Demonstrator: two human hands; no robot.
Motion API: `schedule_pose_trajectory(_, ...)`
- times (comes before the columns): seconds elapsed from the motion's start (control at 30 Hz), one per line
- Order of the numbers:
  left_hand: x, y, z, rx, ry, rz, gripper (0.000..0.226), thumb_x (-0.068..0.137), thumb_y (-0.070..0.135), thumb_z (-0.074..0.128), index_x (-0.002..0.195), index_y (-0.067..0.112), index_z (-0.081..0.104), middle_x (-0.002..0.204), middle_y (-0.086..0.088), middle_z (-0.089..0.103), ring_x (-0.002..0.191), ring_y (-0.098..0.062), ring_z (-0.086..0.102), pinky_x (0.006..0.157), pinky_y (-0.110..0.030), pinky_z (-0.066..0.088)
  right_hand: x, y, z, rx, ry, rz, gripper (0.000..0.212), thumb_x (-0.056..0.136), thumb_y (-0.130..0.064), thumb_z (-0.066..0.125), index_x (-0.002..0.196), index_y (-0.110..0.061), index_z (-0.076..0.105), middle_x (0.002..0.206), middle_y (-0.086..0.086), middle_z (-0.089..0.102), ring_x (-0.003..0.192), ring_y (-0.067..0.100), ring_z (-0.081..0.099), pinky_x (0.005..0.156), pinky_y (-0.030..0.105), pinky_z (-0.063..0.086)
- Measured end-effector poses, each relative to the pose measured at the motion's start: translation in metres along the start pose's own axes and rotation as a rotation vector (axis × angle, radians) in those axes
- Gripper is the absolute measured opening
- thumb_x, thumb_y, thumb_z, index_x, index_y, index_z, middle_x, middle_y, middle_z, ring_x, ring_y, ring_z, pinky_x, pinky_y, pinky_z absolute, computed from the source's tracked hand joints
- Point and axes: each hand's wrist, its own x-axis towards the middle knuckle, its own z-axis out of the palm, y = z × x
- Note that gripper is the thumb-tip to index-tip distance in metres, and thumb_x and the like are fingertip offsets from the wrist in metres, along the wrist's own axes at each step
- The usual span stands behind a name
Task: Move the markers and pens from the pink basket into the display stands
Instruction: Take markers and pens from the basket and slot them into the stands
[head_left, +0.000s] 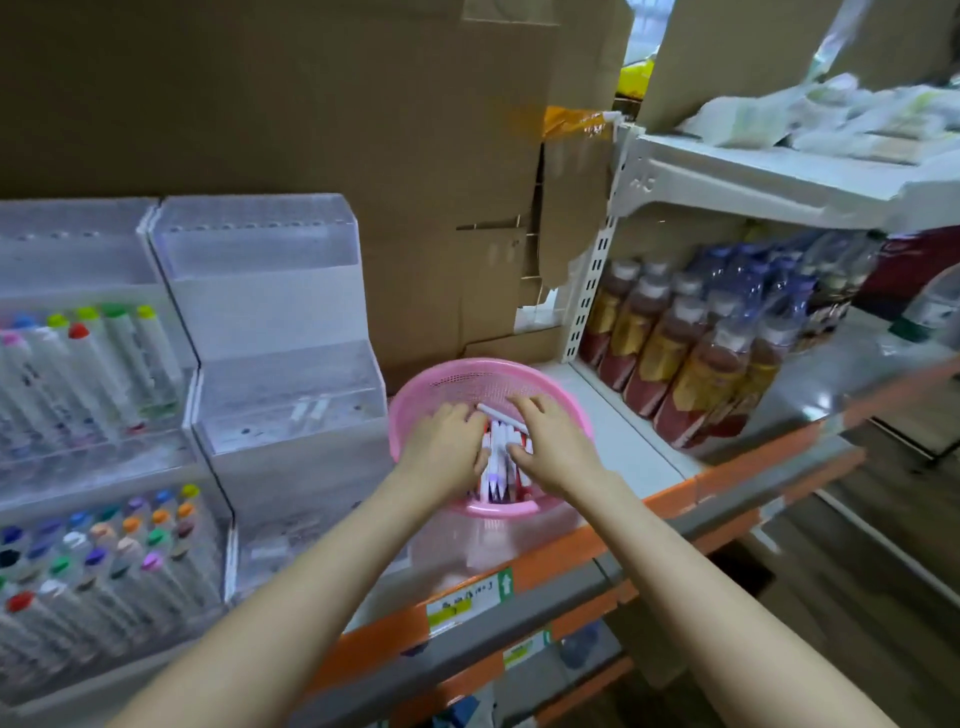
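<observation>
Both hands are down in the pink basket (415, 387), which sits on the white shelf (618, 447) near its orange front edge, just right of the empty clear display stand (280, 332). The left hand (449, 441) curls its fingers round the left side of the bundle of markers (496, 460). The right hand (550, 447) lays its fingers over the top with the thumb against the bundle; whether it has really closed a grip I cannot tell. The main risk is a spill. The barrels are smooth, round, white plastic and they lie loosely side by side, so a squeeze from two sides may let the middle ones shoot out. One loose marker (501, 415) lies crosswise on the heap and would likely roll off first. The basket is thin, light mesh plastic with a flared round rim, so an upward pull could drag or tip it toward the near edge. The clear stand is hard, glossy, stepped acrylic, and a handful dropped in carelessly could bounce or land crooked across its tiers. The filled stand (78, 415) at far left holds capped markers in slanted rows. Shrink-wrapped bottles (691, 358) stand to the right, well apart from the hands, and matte cardboard (311, 104) forms the wall behind.
</observation>
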Motion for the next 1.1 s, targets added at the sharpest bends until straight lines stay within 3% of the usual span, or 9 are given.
schedule_pose_trajectory(0.13,0.017,0.0,0.022,-0.108,-0.142,-0.131,0.03,0.094,0.031,0.048,0.113,0.01,0.058,0.115,-0.012,0.059,0.105,-0.029,0.054,0.08,-0.04,0.045,0.02,0.009,0.018,-0.013,-0.095,-0.038,0.05,0.094,-0.027,0.051,0.143,-0.022,0.039,0.124,0.011,0.052,0.113,0.03,0.051,0.087,0.04,0.046)
schedule_pose_trajectory(0.23,0.026,-0.001,0.029,-0.245,-0.232,-0.181,0.025,0.09,0.034,0.057,0.094,0.01,0.063,0.097,-0.011,0.064,0.094,-0.028,0.058,0.071,-0.037,0.043,0.037,0.011,0.025,-0.049,-0.186,-0.052,0.055,0.092,-0.025,0.05,0.145,-0.028,0.038,0.119,0.012,0.056,0.111,0.031,0.053,0.083,0.04,0.049)
schedule_pose_trajectory(0.33,0.026,0.0,0.03,-0.286,-0.238,-0.226,0.029,0.082,0.038,0.067,0.073,0.014,0.053,0.077,-0.003,0.055,0.075,-0.021,0.052,0.061,-0.032,0.036,0.044,0.013,0.031,-0.098,-0.233,-0.03,0.06,0.088,-0.022,0.051,0.145,-0.033,0.036,0.114,0.013,0.057,0.102,0.033,0.057,0.077,0.038,0.049)
schedule_pose_trajectory(0.47,0.028,-0.002,0.032,-0.339,-0.232,-0.24,0.034,0.074,0.04,0.076,0.068,0.016,0.053,0.072,-0.002,0.055,0.081,-0.024,0.057,0.073,-0.037,0.047,0.045,0.012,0.034,-0.093,-0.196,-0.024,0.046,0.087,-0.018,0.052,0.132,-0.026,0.052,0.103,0.012,0.058,0.089,0.031,0.059,0.071,0.039,0.05)
schedule_pose_trajectory(0.57,0.029,-0.004,0.032,-0.369,-0.248,-0.275,0.031,0.073,0.033,0.078,0.073,0.005,0.064,0.075,-0.009,0.062,0.082,-0.026,0.059,0.072,-0.041,0.047,0.046,0.011,0.032,-0.156,-0.117,-0.029,0.01,0.086,-0.011,0.052,0.086,-0.013,0.061,0.091,0.008,0.06,0.087,0.031,0.059,0.069,0.037,0.05)
schedule_pose_trajectory(0.67,0.03,-0.004,0.031,-0.411,-0.27,-0.307,0.024,0.073,0.024,0.077,0.065,0.007,0.061,0.066,-0.009,0.058,0.065,-0.02,0.053,0.053,-0.032,0.037,0.045,0.011,0.031,-0.188,-0.035,-0.009,0.016,0.084,-0.006,0.055,0.087,-0.009,0.07,0.088,0.009,0.067,0.09,0.03,0.059,0.074,0.039,0.052)
schedule_pose_trajectory(0.77,0.029,-0.002,0.028,-0.433,-0.295,-0.347,0.023,0.073,0.02,0.076,0.061,0.012,0.058,0.061,-0.001,0.054,0.058,-0.013,0.049,0.048,-0.024,0.03,0.045,0.012,0.031,-0.143,-0.005,0.01,0.015,0.084,-0.005,0.059,0.092,-0.009,0.071,0.091,0.011,0.068,0.089,0.03,0.061,0.074,0.041,0.054)
schedule_pose_trajectory(0.93,0.026,0.0,0.027,-0.444,-0.287,-0.348,0.018,0.079,0.022,0.072,0.086,0.007,0.064,0.088,-0.013,0.068,0.078,-0.022,0.061,0.064,-0.034,0.045,0.043,0.012,0.029,-0.098,0.023,-0.049,0.022,0.089,-0.004,0.053,0.111,-0.008,0.056,0.104,0.013,0.06,0.095,0.032,0.055,0.069,0.038,0.045)
schedule_pose_trajectory(1.1,0.026,0.001,0.026,-0.496,-0.302,-0.371,0.022,0.081,0.015,0.068,0.098,0.002,0.066,0.095,-0.014,0.068,0.078,-0.021,0.059,0.056,-0.024,0.042,0.04,0.007,0.027,-0.2,0.007,-0.087,0.025,0.087,-0.001,0.05,0.109,-0.006,0.061,0.107,0.013,0.056,0.102,0.033,0.05,0.074,0.037,0.037)
